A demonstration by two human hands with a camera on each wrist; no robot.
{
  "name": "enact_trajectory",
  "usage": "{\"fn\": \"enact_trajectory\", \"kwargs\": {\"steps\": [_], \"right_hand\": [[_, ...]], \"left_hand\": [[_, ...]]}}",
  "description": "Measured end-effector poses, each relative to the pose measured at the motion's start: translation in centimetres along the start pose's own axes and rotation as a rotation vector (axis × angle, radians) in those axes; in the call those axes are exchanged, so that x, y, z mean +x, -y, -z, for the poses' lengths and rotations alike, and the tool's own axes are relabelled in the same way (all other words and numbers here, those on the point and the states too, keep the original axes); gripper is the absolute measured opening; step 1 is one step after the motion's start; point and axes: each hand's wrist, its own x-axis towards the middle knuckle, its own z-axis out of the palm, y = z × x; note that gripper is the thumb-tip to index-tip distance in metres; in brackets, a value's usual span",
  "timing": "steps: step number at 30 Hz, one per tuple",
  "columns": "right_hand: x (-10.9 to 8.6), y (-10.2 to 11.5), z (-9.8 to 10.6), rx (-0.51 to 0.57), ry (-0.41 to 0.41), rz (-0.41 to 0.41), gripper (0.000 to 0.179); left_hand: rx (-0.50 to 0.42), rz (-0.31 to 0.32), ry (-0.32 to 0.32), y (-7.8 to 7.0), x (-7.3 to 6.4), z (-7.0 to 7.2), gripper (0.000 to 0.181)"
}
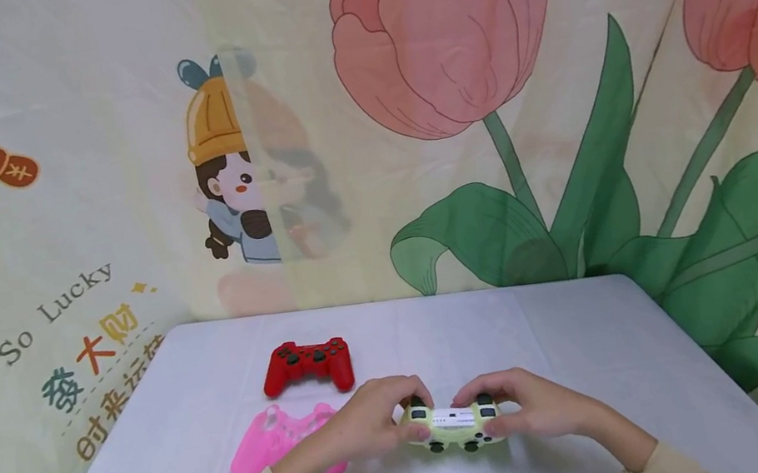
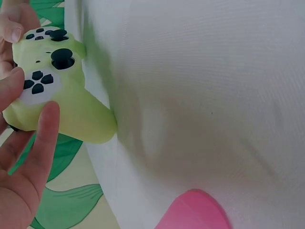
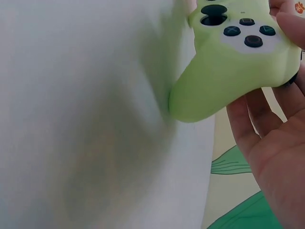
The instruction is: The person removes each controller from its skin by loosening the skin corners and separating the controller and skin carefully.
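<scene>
Between both hands is a light green game controller (image 1: 452, 418), its shoulder-button edge turned up in the head view. My left hand (image 1: 379, 418) grips one end of it, thumb and fingers around the edge by the direction buttons. The other end is gripped by my right hand (image 1: 540, 404), its thumb near the face buttons in the right wrist view. Black thumbsticks (image 2: 62, 58) and a white patch around the buttons show in the left wrist view. The grip's tip (image 3: 188, 107) is right at the white cloth in the right wrist view.
A pink controller-shaped piece (image 1: 273, 438) lies left of the green controller, partly behind my left forearm. Farther back lies a red game controller (image 1: 308, 365). All are on a white-covered table (image 1: 486, 327), with a tulip-printed backdrop (image 1: 277, 1) behind it.
</scene>
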Motion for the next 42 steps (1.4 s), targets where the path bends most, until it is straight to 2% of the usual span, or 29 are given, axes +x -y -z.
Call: {"fn": "enact_trajectory", "kwargs": {"steps": [6, 11, 20, 26, 33, 36, 39, 42], "right_hand": [[0.0, 0.1, 0.6, -0.060, 0.010, -0.024, 0.031], [0.3, 0.2, 1.1, -0.108, 0.024, 0.022, 0.032], [0.8, -0.5, 1.1, -0.076, 0.074, 0.033, 0.025], [1.1, -1.0, 1.0, -0.017, 0.074, 0.014, 0.023], [1.1, -1.0, 1.3, -0.065, 0.052, 0.005, 0.027], [1.3, -0.8, 1.5, -0.090, 0.088, 0.006, 0.027], [1.6, -0.3, 1.8, -0.093, 0.147, -0.004, 0.020], [2.0, 0.5, 2.2, -0.063, 0.182, -0.050, 0.018]], "left_hand": [[0.019, 0.015, 0.009, -0.1, 0.0, 0.1, 0.028], [0.031, 0.030, 0.017, -0.4, 0.1, 0.2, 0.029], [0.023, 0.032, 0.030, -0.6, 0.1, 0.2, 0.029], [0.011, 0.039, 0.034, -0.3, 0.1, 0.2, 0.029], [0.016, 0.024, 0.030, -0.3, 0.1, 0.2, 0.030], [0.030, 0.011, 0.028, -0.2, 0.0, 0.1, 0.030], [0.038, -0.003, 0.026, -0.1, 0.0, 0.0, 0.030], [0.039, -0.011, 0.023, 0.0, 0.1, 0.0, 0.030]]}}
